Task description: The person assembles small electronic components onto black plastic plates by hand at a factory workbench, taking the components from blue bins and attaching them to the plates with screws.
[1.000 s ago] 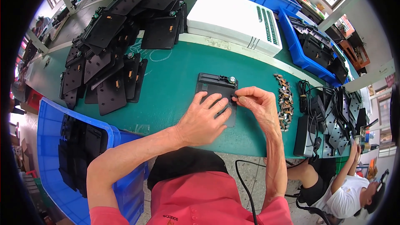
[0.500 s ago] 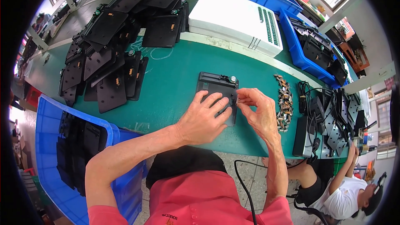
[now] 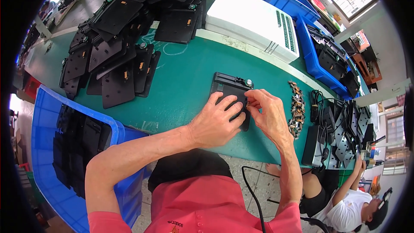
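A flat black plate lies on the green table in front of me, with a raised bar along its far edge and a round metal knob at the far right corner. Across the plate my left hand rests with its fingers spread, holding it down. At the plate's right edge, the thumb and fingers of my right hand are pinched together; what sits between them is too small and hidden to name. A row of small metal-and-orange parts is spread to the right of that hand.
Similar black plates are piled at the left. A white foam box stands at the back. Blue bins stand at lower left and back right. Black adapters with cables lie at the right, near a seated person.
The whole view has shifted a little, so the plate and both hands appear slightly further right. My hands keep almost the same pose on the plate.
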A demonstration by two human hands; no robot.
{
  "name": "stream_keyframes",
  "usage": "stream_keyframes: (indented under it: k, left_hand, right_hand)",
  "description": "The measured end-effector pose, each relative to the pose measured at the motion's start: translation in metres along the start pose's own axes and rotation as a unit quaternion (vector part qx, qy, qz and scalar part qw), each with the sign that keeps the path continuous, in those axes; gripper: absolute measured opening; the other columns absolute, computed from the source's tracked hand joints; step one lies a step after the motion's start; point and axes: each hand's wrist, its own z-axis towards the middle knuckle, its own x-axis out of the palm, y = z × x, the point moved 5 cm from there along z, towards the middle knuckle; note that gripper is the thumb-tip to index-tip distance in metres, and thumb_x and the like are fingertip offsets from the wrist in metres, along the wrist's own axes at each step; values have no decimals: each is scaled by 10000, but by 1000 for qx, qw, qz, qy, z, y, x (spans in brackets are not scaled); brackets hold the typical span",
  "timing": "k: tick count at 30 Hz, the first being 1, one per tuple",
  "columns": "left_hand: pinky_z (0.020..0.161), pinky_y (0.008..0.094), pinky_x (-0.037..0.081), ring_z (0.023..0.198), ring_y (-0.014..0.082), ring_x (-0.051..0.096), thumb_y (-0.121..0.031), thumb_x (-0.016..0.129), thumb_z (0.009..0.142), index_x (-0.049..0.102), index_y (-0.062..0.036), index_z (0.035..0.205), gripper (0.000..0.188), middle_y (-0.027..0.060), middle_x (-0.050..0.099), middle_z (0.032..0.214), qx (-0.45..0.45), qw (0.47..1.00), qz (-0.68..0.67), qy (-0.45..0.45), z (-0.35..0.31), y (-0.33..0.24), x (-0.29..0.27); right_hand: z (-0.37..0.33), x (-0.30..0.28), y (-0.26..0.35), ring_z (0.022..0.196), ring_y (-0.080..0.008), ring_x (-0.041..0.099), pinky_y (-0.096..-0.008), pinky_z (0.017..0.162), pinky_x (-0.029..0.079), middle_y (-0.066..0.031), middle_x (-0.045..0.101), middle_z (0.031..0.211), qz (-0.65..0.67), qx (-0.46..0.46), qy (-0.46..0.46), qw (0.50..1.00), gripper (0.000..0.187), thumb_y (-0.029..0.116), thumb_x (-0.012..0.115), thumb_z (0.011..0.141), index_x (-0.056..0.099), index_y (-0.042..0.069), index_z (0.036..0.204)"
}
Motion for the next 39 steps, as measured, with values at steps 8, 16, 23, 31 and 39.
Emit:
stream_keyframes:
  k: [8, 16, 23, 31, 39]
  left_hand:
    - [928, 503, 380, 1105, 322, 522, -246, 708, 732, 642, -37, 1056, 391, 142, 575, 1106, 3, 1000, 6, -15, 5, 7, 2]
    - [717, 437, 362, 826, 263, 489, -286, 576, 662, 591, -60, 674, 227, 78, 510, 777, 35, 989, -16, -144, 7, -10, 5]
    - [671, 481, 365, 803, 277, 537, -366, 656, 743, 643, -102, 726, 265, 88, 556, 790, 60, 986, 25, -152, -6, 1, 19]
    - [672, 479, 362, 784, 277, 529, -356, 645, 751, 615, -120, 702, 243, 71, 542, 768, 71, 984, 31, -162, -1, 4, 19]
    - [672, 479, 367, 793, 278, 531, -374, 645, 757, 600, -122, 694, 264, 73, 539, 770, 70, 984, 32, -163, -3, 3, 17]
  right_hand:
    - [19, 3, 6, 801, -335, 670, -382, 727, 541, -192, 658, 899, -111, -34, 49, 992, 277, -85, 595, 731, 629, -42, 1002]
    - [3, -2, -15, 744, -355, 645, -418, 654, 510, -169, 647, 783, -88, -50, -10, 995, 247, -79, 588, 663, 656, 14, 882]
    - [-8, 13, 20, 803, -397, 620, -453, 697, 501, -183, 651, 916, -156, -100, -14, 983, 147, 119, 584, 897, 660, 67, 1011]
    - [-5, 7, 11, 822, -396, 634, -439, 716, 509, -172, 665, 939, -136, -95, -44, 985, 168, 171, 644, 876, 668, 86, 1019]
    - [-8, 10, 9, 833, -375, 644, -426, 728, 517, -168, 669, 942, -110, -61, -44, 991, 165, 150, 662, 866, 677, 83, 1016]
